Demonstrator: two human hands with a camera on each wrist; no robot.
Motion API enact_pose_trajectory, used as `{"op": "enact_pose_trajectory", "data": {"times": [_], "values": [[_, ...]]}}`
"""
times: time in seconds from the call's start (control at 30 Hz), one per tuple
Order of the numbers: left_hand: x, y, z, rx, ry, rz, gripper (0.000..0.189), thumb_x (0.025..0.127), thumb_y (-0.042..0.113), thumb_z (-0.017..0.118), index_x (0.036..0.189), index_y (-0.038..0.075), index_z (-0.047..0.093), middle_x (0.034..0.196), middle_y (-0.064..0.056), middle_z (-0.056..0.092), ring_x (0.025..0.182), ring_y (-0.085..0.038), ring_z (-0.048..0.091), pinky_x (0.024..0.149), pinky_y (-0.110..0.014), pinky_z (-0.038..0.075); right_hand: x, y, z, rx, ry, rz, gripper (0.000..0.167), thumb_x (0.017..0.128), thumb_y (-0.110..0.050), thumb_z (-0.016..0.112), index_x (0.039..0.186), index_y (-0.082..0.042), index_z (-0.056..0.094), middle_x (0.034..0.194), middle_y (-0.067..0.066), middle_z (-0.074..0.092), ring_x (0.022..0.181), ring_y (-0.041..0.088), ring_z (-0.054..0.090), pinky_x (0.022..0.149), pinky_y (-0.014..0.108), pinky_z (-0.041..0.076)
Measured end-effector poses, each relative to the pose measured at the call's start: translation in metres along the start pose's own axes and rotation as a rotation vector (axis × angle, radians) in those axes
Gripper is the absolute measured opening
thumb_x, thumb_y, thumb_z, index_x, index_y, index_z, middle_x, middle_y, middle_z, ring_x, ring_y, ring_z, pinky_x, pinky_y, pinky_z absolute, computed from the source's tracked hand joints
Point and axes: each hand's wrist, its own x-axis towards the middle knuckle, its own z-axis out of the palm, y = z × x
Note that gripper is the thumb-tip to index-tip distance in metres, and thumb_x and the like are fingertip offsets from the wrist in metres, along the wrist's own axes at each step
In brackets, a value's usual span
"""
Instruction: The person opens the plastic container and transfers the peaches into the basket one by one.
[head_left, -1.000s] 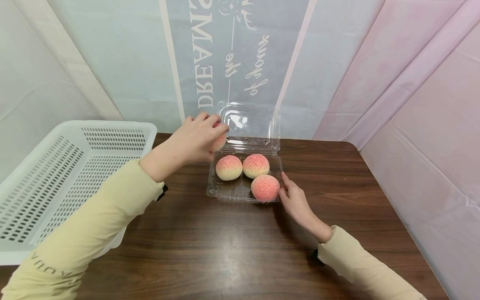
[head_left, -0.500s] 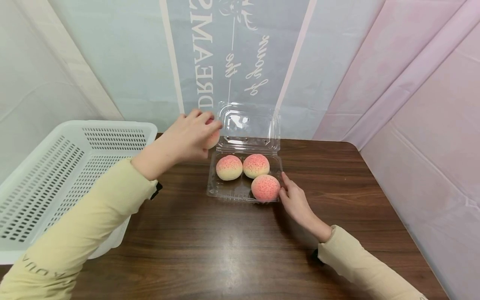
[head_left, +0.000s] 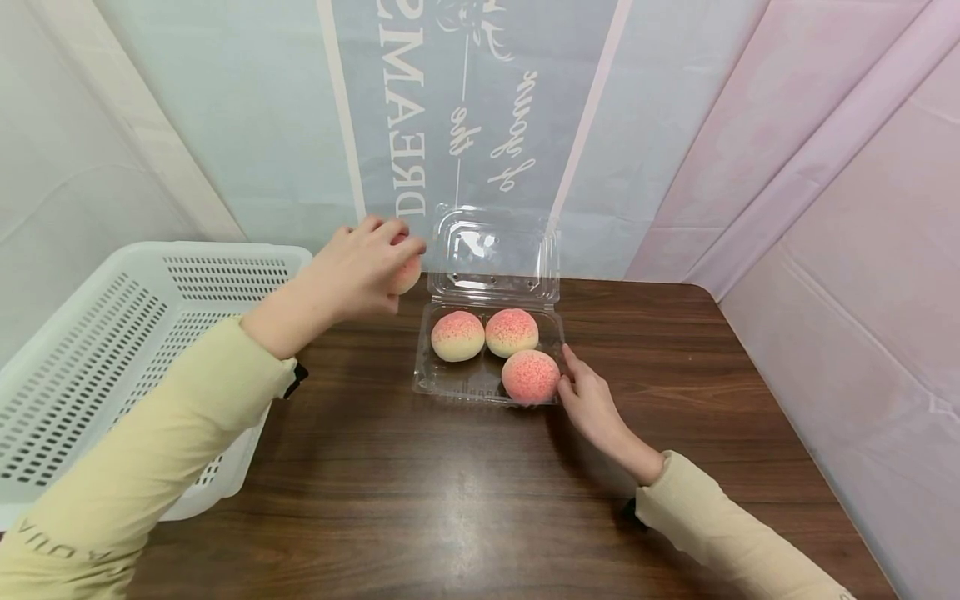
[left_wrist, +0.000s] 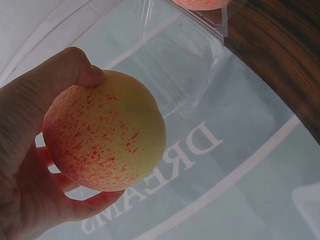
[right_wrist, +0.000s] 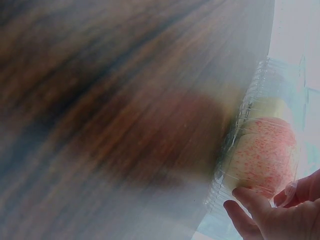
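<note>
My left hand (head_left: 352, 271) holds a peach (left_wrist: 107, 132) in the air, to the left of the clear plastic clamshell container (head_left: 459, 382). The left wrist view shows the thumb on one side of this yellow, red-speckled fruit and the fingers curled around the other. In the container lie a left peach (head_left: 457, 337), a back right peach (head_left: 512, 332) and a front right peach (head_left: 531, 377); its front left spot holds none. The lid (head_left: 491, 243) stands raised at the back. My right hand (head_left: 596, 408) pinches the container's right wall near the front corner, fingers on both sides of the rim.
A white perforated plastic basket (head_left: 225, 250) stands on the left, partly behind the left sleeve. The dark wood table (head_left: 457, 500) ends at a printed cloth backdrop (head_left: 645, 150) behind the container.
My left hand has carried its peach leftward, away from the container and toward the basket. My right hand and the container have stayed where they were.
</note>
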Motion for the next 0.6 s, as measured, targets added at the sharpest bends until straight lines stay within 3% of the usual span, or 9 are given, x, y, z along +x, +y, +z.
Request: {"op": "enact_pose_trajectory", "data": {"times": [0.6], "values": [[-0.012, -0.016, -0.002, 0.010, 0.019, -0.040, 0.055, 0.060, 0.012, 0.070, 0.113, 0.009, 0.053, 0.112, -0.015, 0.049, 0.101, -0.037, 0.044, 0.067, -0.055, 0.042, 0.000, -0.001, -0.001, 0.003, -0.005, 0.010, 0.051, 0.087, 0.000, 0.044, 0.136, 0.008, 0.033, 0.126, 0.026, 0.049, 0.061, 0.017, 0.042, 0.053, 0.026, 0.037]]}}
